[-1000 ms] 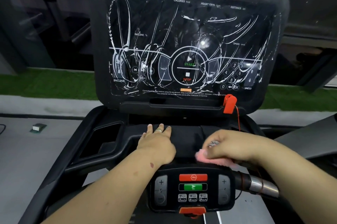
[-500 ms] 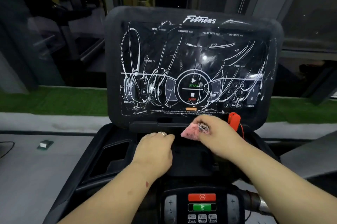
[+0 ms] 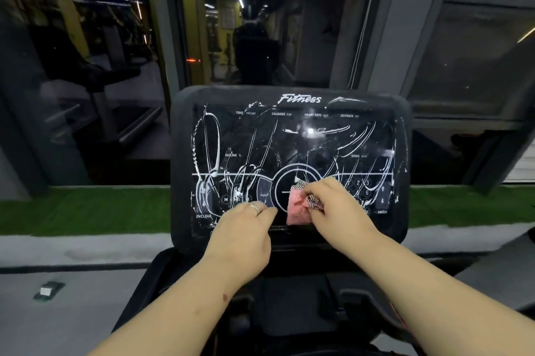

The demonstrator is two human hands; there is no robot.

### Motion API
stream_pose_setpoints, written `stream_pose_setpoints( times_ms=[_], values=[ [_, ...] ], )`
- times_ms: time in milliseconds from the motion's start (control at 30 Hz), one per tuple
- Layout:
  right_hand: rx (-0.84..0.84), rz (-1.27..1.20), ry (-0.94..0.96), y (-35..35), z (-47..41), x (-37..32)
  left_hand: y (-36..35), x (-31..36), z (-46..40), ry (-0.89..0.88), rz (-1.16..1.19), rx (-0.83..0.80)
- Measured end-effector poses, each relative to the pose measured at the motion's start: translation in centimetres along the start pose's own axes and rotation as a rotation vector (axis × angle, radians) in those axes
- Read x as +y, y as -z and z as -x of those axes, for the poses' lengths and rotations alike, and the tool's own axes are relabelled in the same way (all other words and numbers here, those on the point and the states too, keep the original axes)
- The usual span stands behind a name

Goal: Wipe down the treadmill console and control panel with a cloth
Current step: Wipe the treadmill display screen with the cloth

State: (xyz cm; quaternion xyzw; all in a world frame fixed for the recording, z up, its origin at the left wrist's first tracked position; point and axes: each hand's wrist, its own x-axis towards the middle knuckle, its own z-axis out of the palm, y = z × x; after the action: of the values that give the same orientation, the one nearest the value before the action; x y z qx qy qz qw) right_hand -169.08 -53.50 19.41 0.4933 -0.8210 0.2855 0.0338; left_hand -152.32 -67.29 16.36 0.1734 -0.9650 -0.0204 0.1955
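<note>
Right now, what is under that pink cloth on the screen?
The pink cloth, held by the right hand, lies on the console screen over the round centre ring. Whatever is printed beneath it is covered.

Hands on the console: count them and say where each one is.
2. The left hand lies at the lower left of the console screen, with a ring on one of its fingers. The right hand holds the pink cloth against the lower middle.

Crumpled pink cloth against streaked console
</note>
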Motion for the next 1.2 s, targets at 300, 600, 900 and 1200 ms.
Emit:
stream_pose_setpoints(
  times_ms=[300,600,900,1200],
  values=[
    [0.269,0.003,-0.003,6.4,-7.0,1.7,5.3,-1.0,-8.4,0.021,-0.137,0.130],
    [0.331,0.034,0.196,6.9,-11.5,2.9,7.6,-0.1,-15.5,0.070,-0.369,0.130],
    [0.460,0.118,0.286,7.9,-13.7,3.9,9.1,-0.7,-18.6,0.095,-0.462,0.140],
    [0.523,0.261,0.184,6.8,-14.1,3.8,8.0,-1.6,-19.6,0.041,-0.402,0.178]
  ],
)
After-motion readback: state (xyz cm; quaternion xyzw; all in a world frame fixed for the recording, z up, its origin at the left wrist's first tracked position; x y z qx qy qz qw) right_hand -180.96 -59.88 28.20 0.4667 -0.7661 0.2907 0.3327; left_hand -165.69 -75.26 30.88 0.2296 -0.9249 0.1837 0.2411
